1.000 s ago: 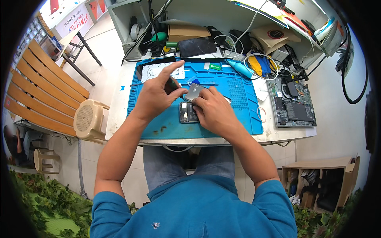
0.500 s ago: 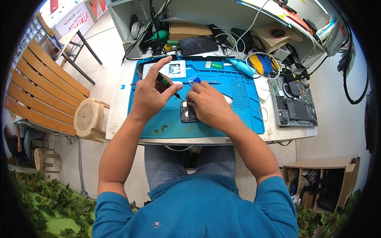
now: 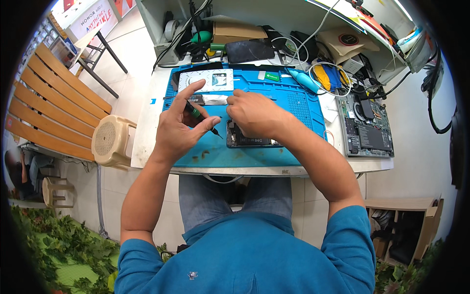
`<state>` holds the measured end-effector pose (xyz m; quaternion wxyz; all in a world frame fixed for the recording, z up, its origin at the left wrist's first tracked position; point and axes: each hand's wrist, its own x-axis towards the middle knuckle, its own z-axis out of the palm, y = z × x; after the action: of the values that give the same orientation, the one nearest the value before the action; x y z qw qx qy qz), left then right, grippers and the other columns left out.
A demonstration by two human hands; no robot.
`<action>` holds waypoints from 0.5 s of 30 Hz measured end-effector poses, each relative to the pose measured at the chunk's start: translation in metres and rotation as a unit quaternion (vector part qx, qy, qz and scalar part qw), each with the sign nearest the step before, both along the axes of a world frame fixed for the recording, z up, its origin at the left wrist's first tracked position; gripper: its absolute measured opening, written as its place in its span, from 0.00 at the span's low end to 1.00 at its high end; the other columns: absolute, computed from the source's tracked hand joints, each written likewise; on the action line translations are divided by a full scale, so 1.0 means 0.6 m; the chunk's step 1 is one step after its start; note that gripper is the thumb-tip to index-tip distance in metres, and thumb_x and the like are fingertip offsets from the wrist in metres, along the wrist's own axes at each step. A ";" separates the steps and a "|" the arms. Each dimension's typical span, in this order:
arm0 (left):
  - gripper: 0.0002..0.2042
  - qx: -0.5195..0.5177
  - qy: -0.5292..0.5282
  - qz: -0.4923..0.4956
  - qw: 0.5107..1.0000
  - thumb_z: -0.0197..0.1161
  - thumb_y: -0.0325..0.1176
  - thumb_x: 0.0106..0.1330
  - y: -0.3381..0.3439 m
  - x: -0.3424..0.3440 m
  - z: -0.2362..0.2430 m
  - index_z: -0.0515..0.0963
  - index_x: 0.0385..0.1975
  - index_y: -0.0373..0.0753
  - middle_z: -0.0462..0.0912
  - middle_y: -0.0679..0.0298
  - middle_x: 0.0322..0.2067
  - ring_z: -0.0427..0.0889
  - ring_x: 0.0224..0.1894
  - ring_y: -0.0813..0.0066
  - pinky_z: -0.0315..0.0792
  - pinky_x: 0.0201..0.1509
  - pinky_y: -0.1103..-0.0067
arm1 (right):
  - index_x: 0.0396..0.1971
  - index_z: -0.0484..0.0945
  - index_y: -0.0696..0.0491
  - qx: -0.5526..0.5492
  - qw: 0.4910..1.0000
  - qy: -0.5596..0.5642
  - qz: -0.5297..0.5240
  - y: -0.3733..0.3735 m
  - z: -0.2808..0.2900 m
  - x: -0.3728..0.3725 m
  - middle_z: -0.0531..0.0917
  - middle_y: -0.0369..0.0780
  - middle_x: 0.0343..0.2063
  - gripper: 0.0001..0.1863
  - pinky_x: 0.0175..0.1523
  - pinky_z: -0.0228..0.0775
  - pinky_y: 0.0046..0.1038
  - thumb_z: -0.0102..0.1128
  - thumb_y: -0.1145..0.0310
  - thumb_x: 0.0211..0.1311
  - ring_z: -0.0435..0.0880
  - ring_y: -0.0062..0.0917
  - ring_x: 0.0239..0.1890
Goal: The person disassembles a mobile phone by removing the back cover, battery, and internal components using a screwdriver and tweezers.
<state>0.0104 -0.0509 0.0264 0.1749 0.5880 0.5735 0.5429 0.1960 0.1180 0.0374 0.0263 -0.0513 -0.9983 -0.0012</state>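
My left hand [image 3: 178, 125] grips a slim green-and-black screwdriver [image 3: 197, 113], its tip pointing down and right above the blue repair mat [image 3: 210, 156]. The tip is apart from the opened phone [image 3: 252, 141], which lies on the mat with its dark battery and inner parts exposed. Over the phone's upper edge reaches my right hand [image 3: 257, 115]. Its fingers are pinched together, and whatever they hold is hidden. Just left of those fingertips lies a whitish strip [image 3: 215, 100] beside a small dark part [image 3: 197, 99].
A white patterned card [image 3: 203, 81] lies at the mat's far left. Behind stand a dark phone [image 3: 249, 51] and a cardboard box [image 3: 239, 32]. A light-blue tool [image 3: 303, 81], looped white cable and an opened laptop body [image 3: 367, 130] are on the right.
My right hand has shifted up and slightly left, uncovering more of the opened phone. My left hand and the screwdriver have moved slightly lower and left, away from the phone.
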 end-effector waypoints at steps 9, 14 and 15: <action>0.44 0.001 -0.023 0.005 1.000 0.85 0.25 0.67 -0.006 0.009 -0.011 0.67 0.83 0.40 0.90 0.66 0.32 0.88 0.34 0.83 0.82 0.41 0.82 | 0.41 0.88 0.61 -0.062 0.995 -0.063 -0.051 0.001 0.027 -0.009 0.90 0.50 0.46 0.12 0.62 0.83 0.46 0.68 0.67 0.67 0.87 0.46 0.57; 0.46 0.002 -0.036 0.007 0.999 0.84 0.28 0.69 -0.009 0.003 -0.011 0.63 0.85 0.43 0.89 0.67 0.32 0.86 0.33 0.83 0.80 0.41 0.81 | 0.40 0.83 0.60 -0.105 0.978 0.126 -0.127 0.008 0.045 0.107 0.87 0.51 0.42 0.10 0.63 0.79 0.47 0.63 0.67 0.72 0.85 0.49 0.54; 0.46 -0.010 -0.040 -0.002 0.999 0.81 0.25 0.71 -0.010 0.002 -0.010 0.61 0.86 0.41 0.88 0.67 0.33 0.85 0.34 0.84 0.80 0.41 0.82 | 0.40 0.82 0.59 -0.110 0.972 0.150 -0.145 0.012 0.041 0.142 0.85 0.50 0.41 0.08 0.61 0.78 0.47 0.63 0.69 0.72 0.84 0.48 0.52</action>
<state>0.0117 -0.0571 0.0206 0.2049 0.5654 0.5701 0.5598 0.2811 0.1253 0.0618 0.1693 -0.1977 -0.9590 0.1123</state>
